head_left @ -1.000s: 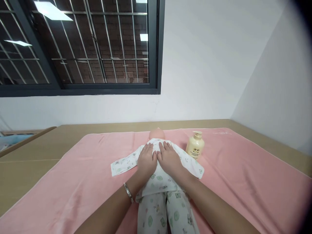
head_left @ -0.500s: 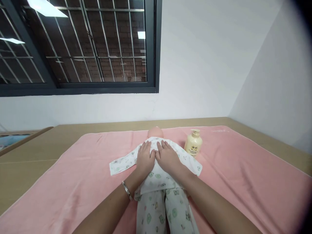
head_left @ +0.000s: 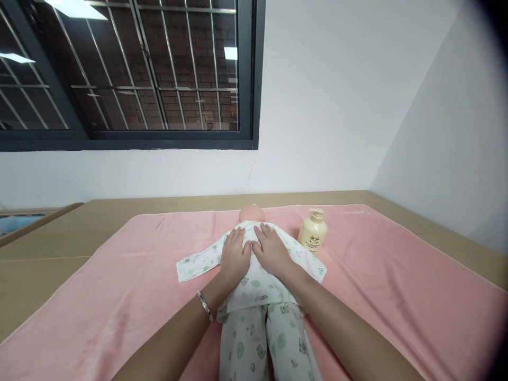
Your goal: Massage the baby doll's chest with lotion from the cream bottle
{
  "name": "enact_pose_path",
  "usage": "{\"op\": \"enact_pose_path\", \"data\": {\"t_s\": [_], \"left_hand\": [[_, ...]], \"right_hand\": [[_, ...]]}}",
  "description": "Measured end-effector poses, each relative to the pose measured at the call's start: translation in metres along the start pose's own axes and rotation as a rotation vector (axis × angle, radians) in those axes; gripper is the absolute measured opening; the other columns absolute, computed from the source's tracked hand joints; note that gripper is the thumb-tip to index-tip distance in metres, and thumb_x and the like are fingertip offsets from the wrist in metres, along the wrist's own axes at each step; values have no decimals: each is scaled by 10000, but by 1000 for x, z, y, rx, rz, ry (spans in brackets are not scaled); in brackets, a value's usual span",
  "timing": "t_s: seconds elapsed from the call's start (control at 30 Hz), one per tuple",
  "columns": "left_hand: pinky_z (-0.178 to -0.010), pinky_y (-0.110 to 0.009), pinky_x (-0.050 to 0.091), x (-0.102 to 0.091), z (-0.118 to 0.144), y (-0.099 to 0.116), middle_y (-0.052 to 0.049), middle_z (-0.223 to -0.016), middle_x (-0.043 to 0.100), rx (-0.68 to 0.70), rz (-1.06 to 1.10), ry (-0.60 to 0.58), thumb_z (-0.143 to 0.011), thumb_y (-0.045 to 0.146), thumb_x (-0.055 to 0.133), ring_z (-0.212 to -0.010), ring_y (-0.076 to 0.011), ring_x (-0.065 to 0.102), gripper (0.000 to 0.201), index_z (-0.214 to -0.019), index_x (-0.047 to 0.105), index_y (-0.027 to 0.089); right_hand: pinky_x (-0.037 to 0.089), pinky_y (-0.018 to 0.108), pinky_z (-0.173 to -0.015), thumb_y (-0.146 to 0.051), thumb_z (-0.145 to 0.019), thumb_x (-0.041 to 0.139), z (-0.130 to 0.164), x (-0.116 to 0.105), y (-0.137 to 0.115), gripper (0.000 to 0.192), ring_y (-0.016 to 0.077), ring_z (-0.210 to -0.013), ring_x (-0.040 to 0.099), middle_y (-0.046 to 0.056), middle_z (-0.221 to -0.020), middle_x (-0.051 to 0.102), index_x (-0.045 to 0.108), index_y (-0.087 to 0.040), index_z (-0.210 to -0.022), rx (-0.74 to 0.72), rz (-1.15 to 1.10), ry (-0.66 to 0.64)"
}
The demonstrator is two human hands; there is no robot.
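Pink towel [head_left: 119, 296], left hand [head_left: 235, 257], right hand [head_left: 271, 251] flat on doll [head_left: 254, 286]

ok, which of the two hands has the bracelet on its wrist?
The left hand: a silver bracelet circles its wrist. The right hand, beside it on the doll, has a bare wrist.

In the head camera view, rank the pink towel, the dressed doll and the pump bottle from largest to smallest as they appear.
1. pink towel, spread over most of the tabletop.
2. doll, lying on the towel under both flat hands; its legs run out of frame near the camera, which enlarges them.
3. pump bottle, clearly the smallest, beside the doll.
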State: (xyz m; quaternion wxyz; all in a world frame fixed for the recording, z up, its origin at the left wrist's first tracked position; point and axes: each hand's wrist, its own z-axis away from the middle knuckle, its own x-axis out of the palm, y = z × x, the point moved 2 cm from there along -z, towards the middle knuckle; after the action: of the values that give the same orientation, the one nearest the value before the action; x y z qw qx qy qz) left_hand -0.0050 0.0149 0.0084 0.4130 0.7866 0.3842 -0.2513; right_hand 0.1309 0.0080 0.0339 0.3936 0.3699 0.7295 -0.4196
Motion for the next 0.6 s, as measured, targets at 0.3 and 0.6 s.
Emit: {"op": "enact_pose_path", "data": {"t_s": [0.3, 0.6], "left_hand": [[-1089, -449, 397, -12, 9, 16, -136, -1241, 650, 114, -162, 108, -960, 232, 316, -1241, -265, 541, 410, -1181, 635, 101], [-1090, -482, 399, -8, 7, 9, -114, -1335, 591, 22, -100, 69, -942, 283, 377, -1318, -286, 466, 410, -1266, 582, 138]], "right_hand": [[176, 406, -1167, -351, -966, 368, -4, -3, 12, 553, 258, -1434, 242, 169, -1534, 312, 373, -97, -1458, -108, -61, -43], [245, 408, -1138, -294, -946, 389, 2, -4, -1, 504, 276, -1382, 346, 166, -1467, 429, 458, -102, -1406, -54, 35, 54]]}}
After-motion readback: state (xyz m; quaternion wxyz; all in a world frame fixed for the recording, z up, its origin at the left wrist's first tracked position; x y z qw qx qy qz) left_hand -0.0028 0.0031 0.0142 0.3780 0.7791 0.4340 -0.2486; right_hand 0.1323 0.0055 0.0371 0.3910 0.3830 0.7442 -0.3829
